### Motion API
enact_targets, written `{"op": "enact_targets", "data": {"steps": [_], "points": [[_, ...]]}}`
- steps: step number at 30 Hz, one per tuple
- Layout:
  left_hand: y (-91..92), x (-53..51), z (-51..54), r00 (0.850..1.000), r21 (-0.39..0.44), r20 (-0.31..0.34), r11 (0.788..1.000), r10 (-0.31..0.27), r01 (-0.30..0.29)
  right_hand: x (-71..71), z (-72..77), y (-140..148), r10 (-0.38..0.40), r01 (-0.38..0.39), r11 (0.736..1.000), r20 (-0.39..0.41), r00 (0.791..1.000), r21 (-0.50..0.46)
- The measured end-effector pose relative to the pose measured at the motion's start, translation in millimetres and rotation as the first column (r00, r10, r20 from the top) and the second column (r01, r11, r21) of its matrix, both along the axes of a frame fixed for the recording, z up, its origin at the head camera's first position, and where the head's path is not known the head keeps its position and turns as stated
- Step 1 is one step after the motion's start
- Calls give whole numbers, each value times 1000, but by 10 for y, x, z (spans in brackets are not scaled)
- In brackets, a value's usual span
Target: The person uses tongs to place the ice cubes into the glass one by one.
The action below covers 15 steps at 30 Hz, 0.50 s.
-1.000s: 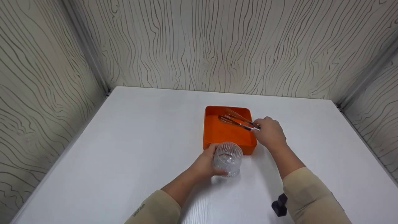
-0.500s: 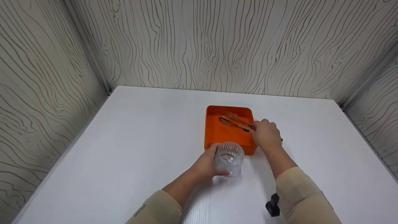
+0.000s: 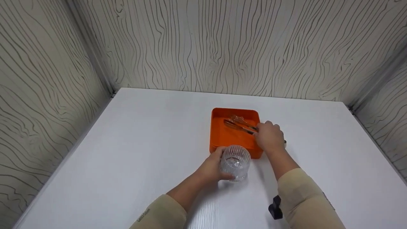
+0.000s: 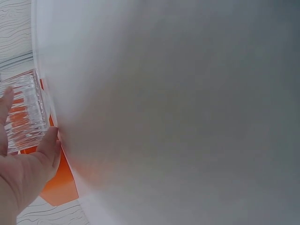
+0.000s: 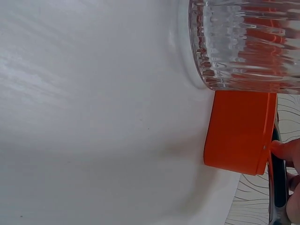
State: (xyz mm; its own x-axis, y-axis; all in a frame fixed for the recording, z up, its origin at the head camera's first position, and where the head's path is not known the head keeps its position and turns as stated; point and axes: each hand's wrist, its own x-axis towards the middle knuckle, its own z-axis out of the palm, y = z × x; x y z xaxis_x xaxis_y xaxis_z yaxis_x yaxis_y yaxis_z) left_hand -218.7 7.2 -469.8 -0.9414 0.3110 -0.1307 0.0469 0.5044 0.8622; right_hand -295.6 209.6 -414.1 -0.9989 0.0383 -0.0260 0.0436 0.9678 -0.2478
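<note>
In the head view my left hand (image 3: 211, 168) holds a clear ribbed glass (image 3: 236, 163) from its left side, thumb toward me. The glass stands just in front of an orange square container (image 3: 219, 138); whether anything lies in it I cannot tell. My right hand (image 3: 270, 136), at the container's right rim, grips metal tongs (image 3: 246, 128). Their two arms reach down into the container, tips a little apart. Beside the far tip is a clear, shiny patch (image 3: 236, 118), too small to identify. The right wrist view shows fingers (image 5: 283, 152) on the tongs' dark handle (image 5: 279, 183).
The white tabletop (image 3: 152, 136) extends around the container. Patterned panels (image 3: 203, 47) enclose it at the back and sides. A black knob-like object (image 3: 275, 208) shows beside my right sleeve.
My right hand has shifted left and the tongs reach lower into the container. Their tips have come closer together. My left hand and the glass stay nearly where they were.
</note>
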Motion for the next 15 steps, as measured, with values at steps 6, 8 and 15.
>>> {"op": "enact_targets", "data": {"steps": [6,8,15], "points": [[-24,-2,-9,998,-1,-46,1000,-31,31,11,-33,-11,23,-22,999,-33,999,41],[-33,-2,-7,997,-4,-67,999,-43,43,14,-30,-14,21,-20,999,-28,999,33],[-29,-9,1,997,1,-58,999,-40,40,11,-1,12,11,-11,1000,12,1000,18]]}}
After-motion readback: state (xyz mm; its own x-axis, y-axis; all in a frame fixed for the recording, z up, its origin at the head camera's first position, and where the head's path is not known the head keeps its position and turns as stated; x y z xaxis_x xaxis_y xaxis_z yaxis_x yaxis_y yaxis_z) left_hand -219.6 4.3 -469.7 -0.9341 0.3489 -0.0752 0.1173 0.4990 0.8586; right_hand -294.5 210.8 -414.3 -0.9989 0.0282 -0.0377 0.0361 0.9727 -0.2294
